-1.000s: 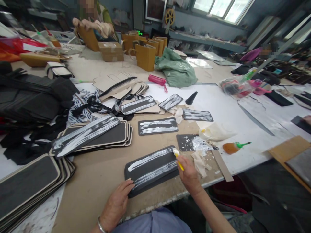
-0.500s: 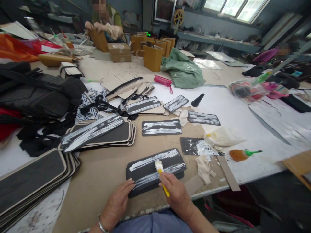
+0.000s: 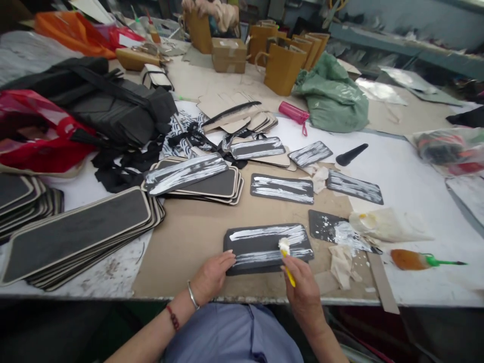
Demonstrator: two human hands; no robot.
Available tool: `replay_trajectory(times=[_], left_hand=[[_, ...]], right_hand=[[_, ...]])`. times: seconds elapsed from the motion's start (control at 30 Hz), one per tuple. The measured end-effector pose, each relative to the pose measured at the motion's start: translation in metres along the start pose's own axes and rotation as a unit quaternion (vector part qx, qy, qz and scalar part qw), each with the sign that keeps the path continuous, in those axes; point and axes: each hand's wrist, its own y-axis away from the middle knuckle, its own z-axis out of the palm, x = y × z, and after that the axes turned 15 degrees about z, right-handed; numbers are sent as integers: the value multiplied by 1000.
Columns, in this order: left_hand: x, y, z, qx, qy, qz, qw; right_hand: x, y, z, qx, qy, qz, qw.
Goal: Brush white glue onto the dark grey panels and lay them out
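Observation:
A dark rectangular panel (image 3: 260,250) with white streaks along its long sides lies on the brown board in front of me. At its left end my left hand (image 3: 214,275) grips the edge with the fingertips. My right hand (image 3: 302,282) is closed around the yellow handle of a small brush (image 3: 289,269). White paste covers the brush's head, which is over the right half of the panel. Right of it lies a paste-spattered dark piece (image 3: 321,227), partly under a plastic bag (image 3: 393,225) of pale paste. Another streaked panel (image 3: 282,189) lies just behind.
Stacks of dark panels with pale rims (image 3: 79,232) stand at left. An orange bottle with green nozzle (image 3: 410,259) lies at right, near crumpled cloth (image 3: 342,264). Behind are a green bag (image 3: 333,96), a pink pouch (image 3: 293,112) and brown bags (image 3: 283,68); a co-worker's hands (image 3: 212,10) hold another.
The view has swung left and down, so the table appears shifted right. The brush has moved slightly toward the panel's right end. Both hands keep their holds.

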Motion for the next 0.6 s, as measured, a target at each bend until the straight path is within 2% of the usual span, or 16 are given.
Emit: replay_trajectory(times=[0.07,0.17,0.3,0.4,0.47,0.5,0.6], left_hand=[[2,1,-2,-4,-5,12,1000],[6,5,-6,-18,-20,18,999],[11,12,-7,-38,-21,1,999],[11,15,-2,-32,-15,2,999],[11,16,0,-22,-7,1,1000],[10,15,2,-16,-2,-1,1000],[10,15,4,-9,11,-9,1000]], right_hand=[[-25,2,0,-23,-64,19,998],[-53,-2,1,-20,-132,79,988],[-76,-9,20,-25,-183,202,962],[-82,-11,42,-49,-281,300,911],[-80,-12,51,-53,-323,332,885],[-77,-13,52,-50,-322,335,884],[-72,-16,44,-26,-257,320,912]])
